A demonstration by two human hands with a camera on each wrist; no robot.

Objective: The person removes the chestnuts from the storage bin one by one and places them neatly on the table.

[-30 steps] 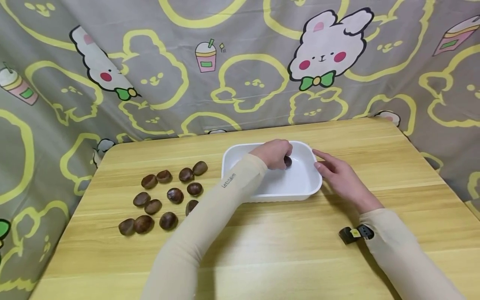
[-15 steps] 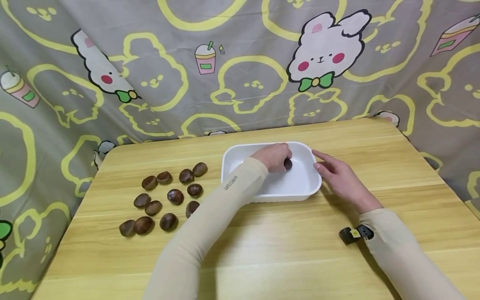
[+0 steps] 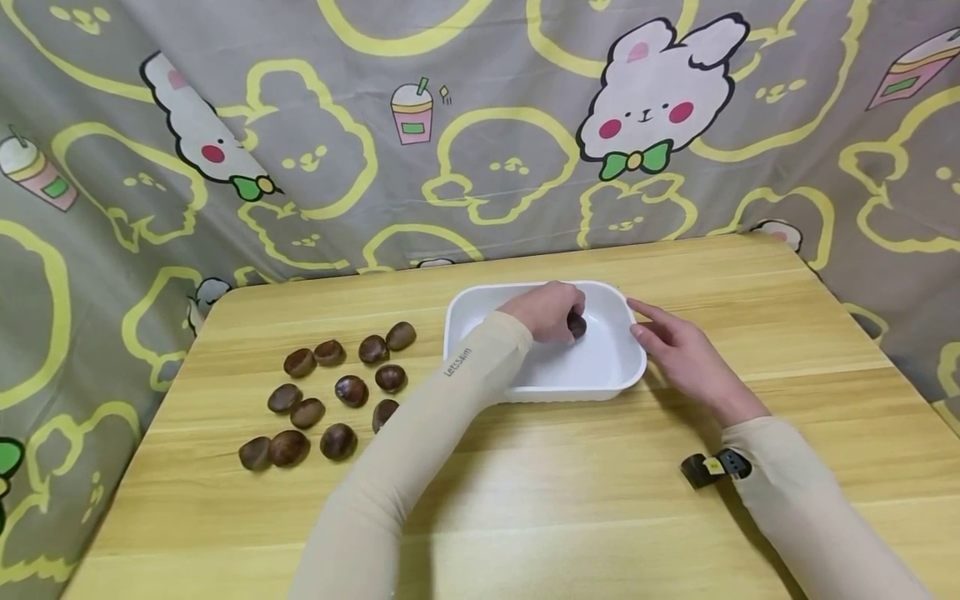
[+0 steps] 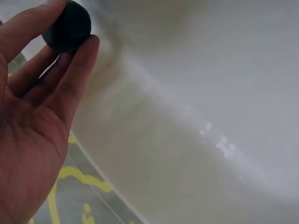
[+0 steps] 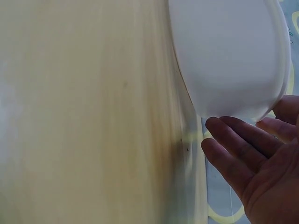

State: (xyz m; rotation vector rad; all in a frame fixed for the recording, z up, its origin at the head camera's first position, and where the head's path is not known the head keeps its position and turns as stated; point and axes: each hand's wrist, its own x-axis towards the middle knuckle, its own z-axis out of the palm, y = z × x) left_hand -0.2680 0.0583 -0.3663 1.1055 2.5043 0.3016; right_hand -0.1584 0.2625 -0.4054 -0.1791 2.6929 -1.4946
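In the head view my left hand (image 3: pixel 551 311) reaches into a white rectangular plastic basin (image 3: pixel 577 393). Thumb and fingertips pinch a dark brown chestnut (image 3: pixel 577 326) just above the basin's floor; in the left wrist view the chestnut (image 4: pixel 67 27) appears as a dark round ball, its top cut off by the frame. At the basin's right end, my right hand (image 3: pixel 686 358) touches the outer wall with fairly straight fingers, its thumb by the rim. The right wrist view has the right hand's fingers (image 5: pixel 231 156) against the basin's end (image 5: pixel 229 60).
Several loose chestnuts (image 3: pixel 351 391) lie spread over the wooden table (image 3: pixel 540 517) left of the basin. One chestnut (image 3: pixel 384 414) is partly covered by my left sleeve. A grey patterned curtain (image 3: pixel 517 75) hangs behind the table. A black strap device (image 3: pixel 715 468) is on my right wrist.
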